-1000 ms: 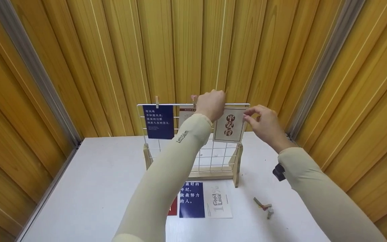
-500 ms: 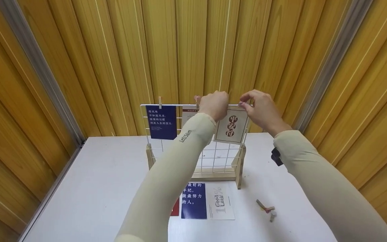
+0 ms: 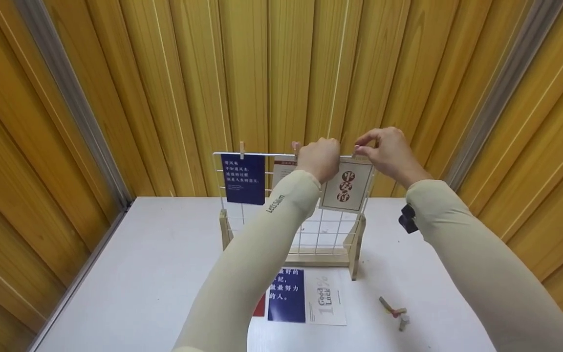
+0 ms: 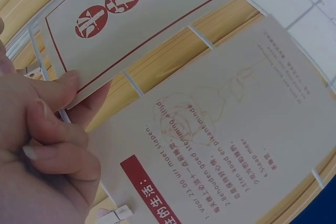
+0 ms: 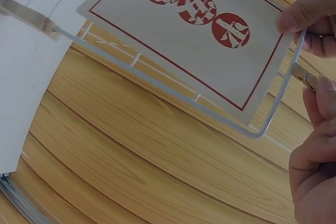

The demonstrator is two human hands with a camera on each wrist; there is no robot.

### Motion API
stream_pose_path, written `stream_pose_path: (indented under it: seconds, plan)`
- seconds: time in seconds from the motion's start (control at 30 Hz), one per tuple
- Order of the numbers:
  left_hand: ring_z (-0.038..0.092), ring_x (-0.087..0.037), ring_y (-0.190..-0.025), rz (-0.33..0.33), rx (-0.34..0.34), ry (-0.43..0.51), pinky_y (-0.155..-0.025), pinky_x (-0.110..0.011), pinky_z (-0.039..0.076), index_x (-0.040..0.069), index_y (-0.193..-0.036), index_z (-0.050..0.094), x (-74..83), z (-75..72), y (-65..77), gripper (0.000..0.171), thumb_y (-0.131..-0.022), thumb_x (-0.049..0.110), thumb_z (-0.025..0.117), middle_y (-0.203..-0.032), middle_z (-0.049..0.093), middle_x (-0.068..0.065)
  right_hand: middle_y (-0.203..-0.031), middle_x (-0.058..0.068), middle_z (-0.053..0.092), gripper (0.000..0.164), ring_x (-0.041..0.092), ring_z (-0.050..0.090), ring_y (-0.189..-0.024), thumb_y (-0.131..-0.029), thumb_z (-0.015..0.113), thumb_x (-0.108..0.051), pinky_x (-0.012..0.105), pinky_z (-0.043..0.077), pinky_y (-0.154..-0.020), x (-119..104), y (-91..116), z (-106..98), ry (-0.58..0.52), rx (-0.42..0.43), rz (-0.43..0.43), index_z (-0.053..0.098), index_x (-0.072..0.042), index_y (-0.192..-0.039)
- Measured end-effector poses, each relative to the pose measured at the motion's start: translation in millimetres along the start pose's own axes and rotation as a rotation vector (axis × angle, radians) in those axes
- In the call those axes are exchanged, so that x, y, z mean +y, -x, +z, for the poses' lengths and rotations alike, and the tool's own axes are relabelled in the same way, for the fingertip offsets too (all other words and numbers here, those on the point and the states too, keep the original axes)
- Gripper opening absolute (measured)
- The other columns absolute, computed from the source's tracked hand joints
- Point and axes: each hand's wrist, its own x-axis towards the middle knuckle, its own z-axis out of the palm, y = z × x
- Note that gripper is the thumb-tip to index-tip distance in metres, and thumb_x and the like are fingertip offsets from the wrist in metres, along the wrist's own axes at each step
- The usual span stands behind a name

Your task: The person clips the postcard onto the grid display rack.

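A cream card with three red circles and a red border stands against the white wire grid at its upper right. My left hand pinches the card's upper left corner between thumb and fingers, at the top wire. With thumb and fingertips, my right hand pinches a small wooden clothespin, whose tip meets the top wire over the card's upper edge. Beside it, a white card with a rose drawing hangs under another clothespin, partly hidden by my left hand in the head view.
A navy card hangs from a clothespin at the grid's left. Wooden feet hold the grid up. On the white table lie another navy card, a "Good Luck" card, a partly covered red card and loose clothespins.
My right hand has moved up from the card's right edge to the top wire with the clothespin. My left hand keeps its pinch on the card. The head view has shifted slightly.
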Motion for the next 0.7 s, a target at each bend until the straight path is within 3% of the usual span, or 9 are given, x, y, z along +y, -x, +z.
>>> stream_pose_path:
  seconds: [0.03, 0.17, 0.3, 0.53, 0.7]
  plan:
    - [0.07, -0.024, -0.098, 0.003, -0.007, 0.0, -0.104, -0.066, 0.035, 0.014, -0.112, 0.07, 0.3, -0.1, 0.5, 0.019, -0.099, 0.015, 0.057, -0.109, 0.072, -0.004, -0.101, 0.016, 0.07, 0.012, 0.021, 0.052, -0.073, -0.092, 0.07, -0.005, 0.024, 0.041, -0.053, -1, -1, -1, -0.003, -0.012, 0.015, 0.075, 0.002, -0.101]
    - [0.069, -0.024, -0.099, 0.027, -0.029, -0.023, -0.098, -0.056, 0.046, 0.013, -0.118, 0.066, 0.1, -3.0, 2.4, 0.021, -0.101, 0.016, 0.054, -0.112, 0.07, -0.004, -0.11, 0.017, 0.068, 0.014, 0.026, 0.05, -0.089, -0.092, 0.07, -0.006, 0.032, 0.042, -0.063, -5, -8, -7, 0.001, -0.069, 0.066, 0.075, 0.001, -0.103]
    - [0.068, -0.024, -0.102, 0.04, -0.059, -0.037, -0.098, -0.053, 0.048, 0.01, -0.128, 0.061, 0.1, -6.8, 3.8, 0.028, -0.103, 0.016, 0.052, -0.118, 0.068, -0.006, -0.115, 0.019, 0.065, 0.015, 0.032, 0.05, -0.103, -0.092, 0.07, -0.006, 0.041, 0.045, -0.078, -11, -16, -13, 0.001, -0.132, 0.112, 0.074, 0.002, -0.104]
    - [0.067, -0.027, -0.107, 0.042, -0.087, -0.037, -0.104, -0.067, 0.033, 0.008, -0.132, 0.057, 2.3, -9.0, 5.4, 0.031, -0.103, 0.016, 0.051, -0.121, 0.067, -0.007, -0.1, 0.018, 0.071, 0.011, 0.031, 0.061, -0.094, -0.087, 0.074, -0.001, 0.042, 0.051, -0.079, -12, -19, -13, 0.032, -0.167, 0.106, 0.076, 0.003, -0.097]
    - [0.067, -0.026, -0.105, 0.05, -0.08, -0.041, -0.099, -0.056, 0.046, 0.007, -0.129, 0.058, 2.0, -7.5, 7.1, 0.029, -0.103, 0.016, 0.051, -0.119, 0.067, -0.007, -0.104, 0.019, 0.07, 0.013, 0.033, 0.059, -0.098, -0.088, 0.073, -0.002, 0.044, 0.049, -0.082, -9, -14, -9, 0.01, -0.147, 0.111, 0.076, 0.002, -0.1]
